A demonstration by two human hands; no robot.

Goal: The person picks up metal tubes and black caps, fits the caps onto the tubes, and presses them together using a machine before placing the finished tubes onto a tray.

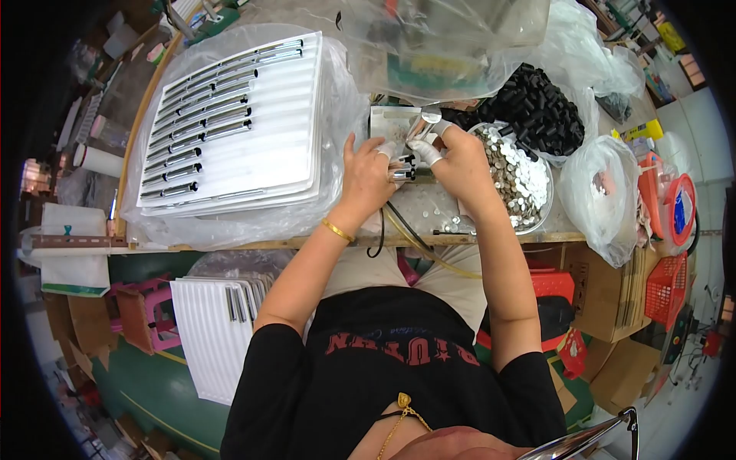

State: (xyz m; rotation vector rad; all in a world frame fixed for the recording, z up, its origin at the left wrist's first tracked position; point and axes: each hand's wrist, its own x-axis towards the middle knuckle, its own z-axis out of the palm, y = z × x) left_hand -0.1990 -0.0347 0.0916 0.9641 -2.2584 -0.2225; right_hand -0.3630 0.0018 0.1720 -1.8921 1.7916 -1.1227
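My left hand is closed around several short shiny metal tubes with black ends, at the middle of the workbench. White coverings wrap some of its fingertips. Close beside it, my right hand has its thumb and index finger, both covered in white, pinched together. What sits in that pinch is too small or hidden to name. A shiny metal piece with a round top stands just beyond the right fingertips, above a pale block.
A white ribbed tray with rows of chrome tubes lies left on plastic sheeting. At right are a tub of silver discs, a heap of black caps and a clear plastic bag. Another tray stack stands below the bench edge.
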